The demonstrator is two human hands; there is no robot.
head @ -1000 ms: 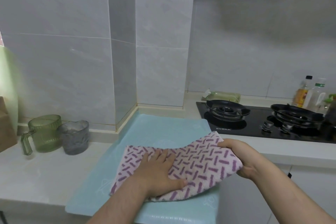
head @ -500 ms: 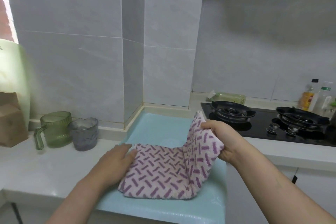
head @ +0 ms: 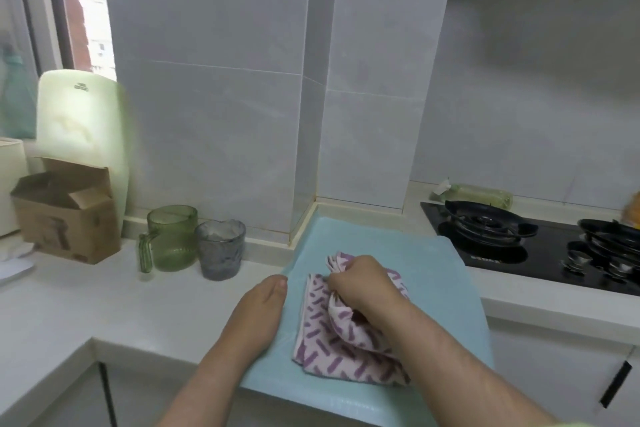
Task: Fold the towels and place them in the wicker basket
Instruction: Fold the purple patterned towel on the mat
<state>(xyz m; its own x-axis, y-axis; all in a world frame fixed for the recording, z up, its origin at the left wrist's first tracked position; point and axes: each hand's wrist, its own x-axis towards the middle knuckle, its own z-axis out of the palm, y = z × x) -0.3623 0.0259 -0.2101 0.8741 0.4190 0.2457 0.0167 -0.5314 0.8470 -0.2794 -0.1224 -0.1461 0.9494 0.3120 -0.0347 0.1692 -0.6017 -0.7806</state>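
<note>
A purple-patterned towel (head: pixel 320 329) lies half-folded on a blue mat (head: pixel 433 274) on the bench (head: pixel 104 305), the right hand (head: pixel 363 284) gripping its bunched top layer with curled fingers, the left hand (head: pixel 263 308) flat and straight-fingered just beside it; folding seems unfinished, no wicker basket visible.

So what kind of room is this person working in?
Most likely a home kitchen: a black gas hob set in a white counter, tiled walls, and a green mug.
</note>
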